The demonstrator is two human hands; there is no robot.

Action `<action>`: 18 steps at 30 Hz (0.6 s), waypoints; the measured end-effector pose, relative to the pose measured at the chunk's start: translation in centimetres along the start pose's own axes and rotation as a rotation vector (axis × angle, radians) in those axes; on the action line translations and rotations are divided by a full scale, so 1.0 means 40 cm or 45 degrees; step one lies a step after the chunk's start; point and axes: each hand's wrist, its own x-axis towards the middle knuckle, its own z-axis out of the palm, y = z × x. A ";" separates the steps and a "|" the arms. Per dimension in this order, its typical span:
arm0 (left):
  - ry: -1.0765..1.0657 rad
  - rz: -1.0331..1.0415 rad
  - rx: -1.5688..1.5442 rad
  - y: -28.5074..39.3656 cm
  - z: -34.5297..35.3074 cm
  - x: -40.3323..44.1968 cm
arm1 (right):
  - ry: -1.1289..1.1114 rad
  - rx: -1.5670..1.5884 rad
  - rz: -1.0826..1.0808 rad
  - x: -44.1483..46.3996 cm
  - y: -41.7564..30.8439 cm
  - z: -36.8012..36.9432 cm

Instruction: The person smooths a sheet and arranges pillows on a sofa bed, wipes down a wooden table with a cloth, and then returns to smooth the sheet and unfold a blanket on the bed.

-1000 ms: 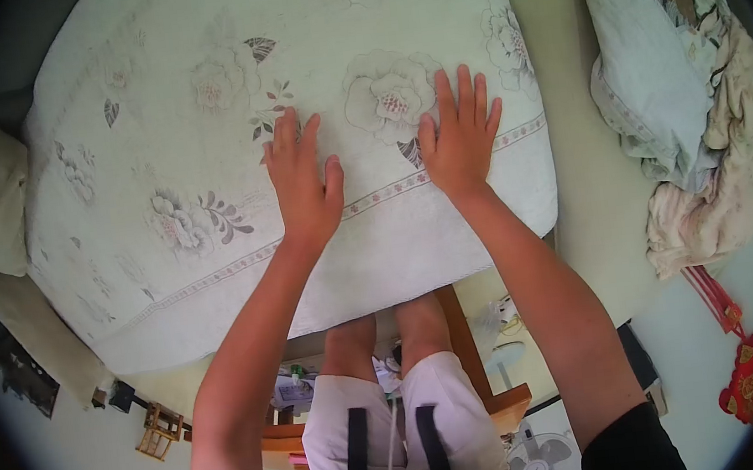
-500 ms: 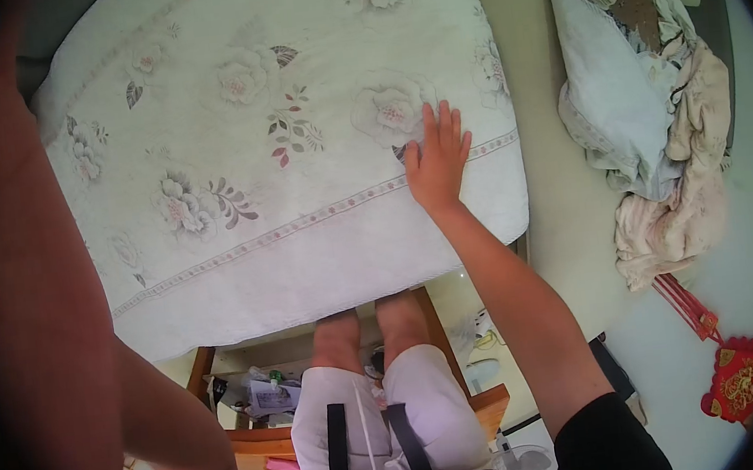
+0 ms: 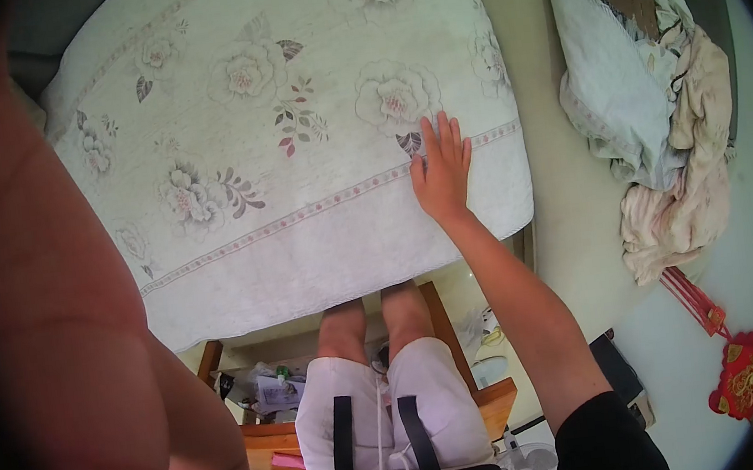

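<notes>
A pale cloth with printed flowers and leaves (image 3: 332,249) lies spread out in front of me, with a patterned band near its front edge. My right hand (image 3: 443,173) rests flat on it near that band, fingers spread, just below a large flower print. Raised very close to the camera, my left hand (image 3: 54,315) fills the left side of the view, large and blurred. Its palm shows, but its fingers are mostly cut off or in the dark edge.
Crumpled light clothes (image 3: 680,157) lie on the surface at the right. A red hanging ornament (image 3: 749,375) is at the lower right. Below the cloth are a wooden chair or frame (image 3: 499,401), a bag of items (image 3: 278,388) and a fan (image 3: 528,458).
My left hand has left the cloth and come up close to the camera. My right hand has stayed on the cloth, a little nearer its front edge. The view has shifted slightly.
</notes>
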 end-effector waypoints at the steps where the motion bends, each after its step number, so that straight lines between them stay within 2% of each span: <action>1: -0.001 0.004 0.005 0.000 0.002 0.002 | 0.013 0.003 -0.005 -0.001 0.001 0.000; 11: -0.078 0.220 0.162 -0.034 0.025 0.022 | -0.029 -0.017 0.001 0.008 0.007 -0.007; 13: -0.212 0.163 0.479 -0.126 0.053 -0.027 | -0.074 -0.017 -0.023 0.005 0.017 -0.023; 15: -0.278 -0.076 0.860 -0.242 0.030 -0.105 | -0.079 -0.134 -0.013 0.017 0.041 -0.038; 16: -0.273 -0.240 1.023 -0.306 -0.007 -0.147 | -0.082 -0.195 -0.011 0.029 0.051 -0.040; 18: -0.286 -0.271 1.345 -0.446 -0.142 -0.235 | -0.021 -0.239 0.038 0.060 0.074 -0.043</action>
